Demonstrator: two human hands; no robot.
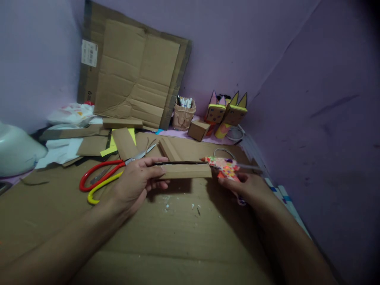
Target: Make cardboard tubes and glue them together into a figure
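Between the thumb and fingers of my left hand (144, 180) is the left end of a narrow folded cardboard strip (188, 171), held level above the work surface. A thin dark line runs along its top edge. My right hand (247, 188) is closed around a colourful patterned glue gun (227, 168), with a clear stick coming out of its back. The gun's nozzle points left, close to the strip's right end; whether they touch I cannot tell. Red and yellow handled scissors (111, 174) lie behind and left of my left hand.
Cardboard (166, 237) covers the work surface. A large cardboard sheet (136, 71) leans on the wall. Behind stand a pen holder (184, 114), a small cardboard box (198, 130) and eared cardboard figures (234, 114). Cardboard scraps (124, 143) lie at back left.
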